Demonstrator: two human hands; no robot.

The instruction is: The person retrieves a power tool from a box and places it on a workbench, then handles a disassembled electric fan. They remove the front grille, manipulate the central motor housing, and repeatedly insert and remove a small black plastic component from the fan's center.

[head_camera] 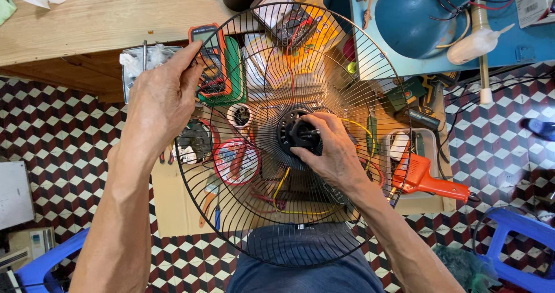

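Wire fan guard (324,212), rim pinched in left hand (165,99) grip, black hub (298,134) under right hand (329,148) fingertips' closed grip.

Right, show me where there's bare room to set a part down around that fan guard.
Bare wood on the bench, above the left hand. Bare tiled floor left of that arm. Crowded: the box under the fan guard, full of tools, and the blue table with the lamp. The right hand holds the hub.
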